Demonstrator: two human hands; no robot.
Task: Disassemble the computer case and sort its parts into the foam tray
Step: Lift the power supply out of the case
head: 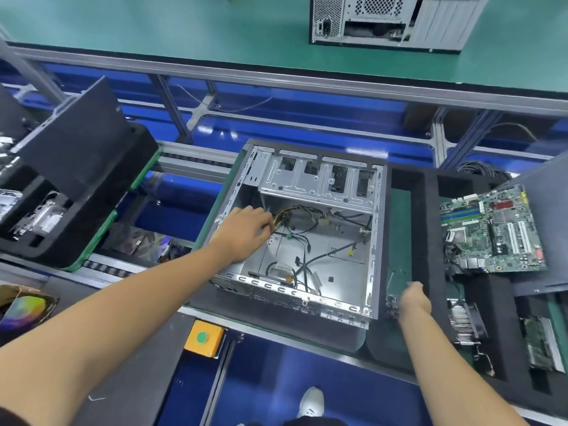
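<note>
Silver computer case [310, 179], black foam tray [430, 241], green motherboard [491, 232], yellow button box [204, 338].

A green-topped bench [153, 29] is running across twelve o'clock, edged by a grey aluminium rail [276, 76]. Beneath it a glossy blue floor [276, 118] is catching white glints of overhead light. Grey conveyor framing [190, 161] is crossing from nine o'clock, and a yellow box with a green button [203, 337] is sitting at six o'clock
</note>
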